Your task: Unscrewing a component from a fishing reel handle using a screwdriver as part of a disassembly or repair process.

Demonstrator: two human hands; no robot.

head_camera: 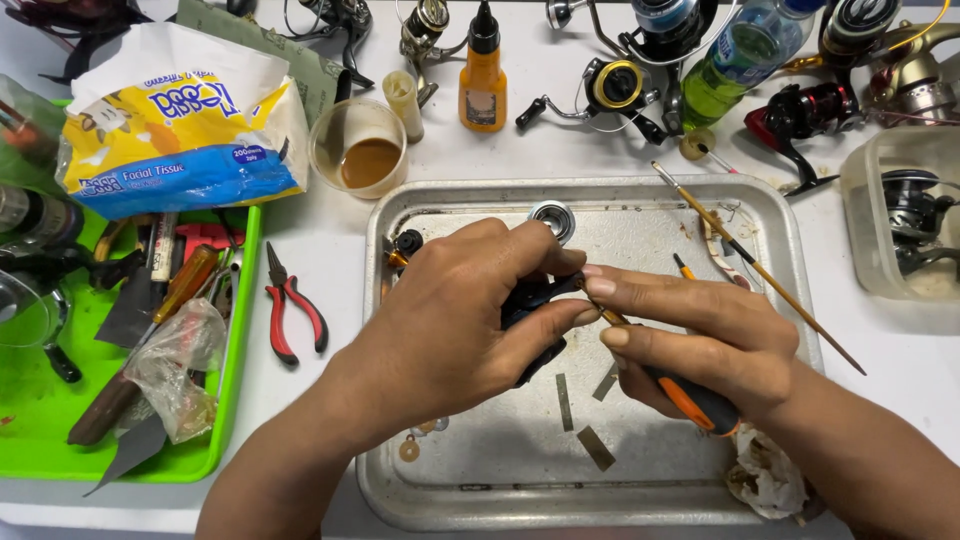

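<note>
Black part point(535, 300) | in left hand point(455, 315) grip | screwdriver point(680, 390) tip touching

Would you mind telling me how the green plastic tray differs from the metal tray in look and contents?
The green plastic tray is bright and crowded with hand tools; the metal tray is dull silver, stained, and holds only small parts. The green tray sits left of both hands; the metal tray lies under them. Both are shallow and rectangular.
</note>
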